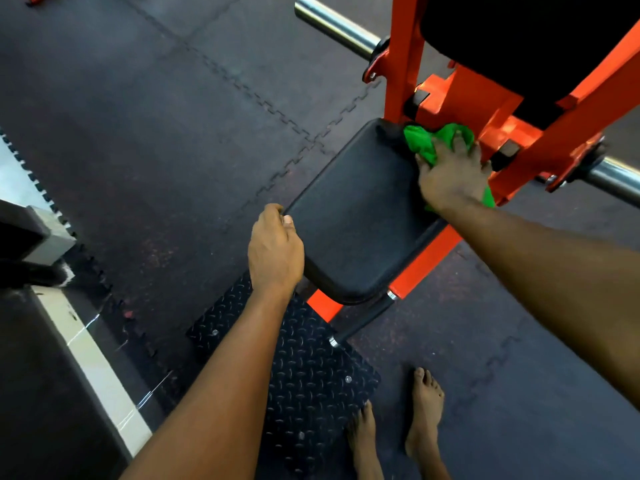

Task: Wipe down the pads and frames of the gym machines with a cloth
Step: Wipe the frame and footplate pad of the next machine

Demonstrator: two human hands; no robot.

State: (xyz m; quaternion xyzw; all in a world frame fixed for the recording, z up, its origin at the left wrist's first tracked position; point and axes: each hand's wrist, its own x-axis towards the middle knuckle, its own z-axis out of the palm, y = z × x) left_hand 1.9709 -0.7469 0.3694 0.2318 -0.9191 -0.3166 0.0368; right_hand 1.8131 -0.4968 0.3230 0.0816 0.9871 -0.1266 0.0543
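My right hand [450,174] flat, pressing green cloth [420,143] on seat pad [356,216], 1 o'clock corner; pad length runs toward 7 o'clock. Left hand [275,251] grips its 9 o'clock edge.

Colour-wise, the machine's frame [405,57] is a loud glossy orange, and both the seat pad [353,216] and the back pad [519,39] are plain matte black. The cloth [426,143] is bright green and really pops against all that. The bar [332,26] sticking out either side is shiny chrome silver. The footplate [304,375] down low is black with a raised diamond-tread pattern. The little handle [363,320] below the seat is black with silver ends. The floor mats [156,133] are dark grey with faint reddish speckles and jigsaw-tooth seams between the tiles. Off to the left there's a cream stripe [93,358] along the floor.
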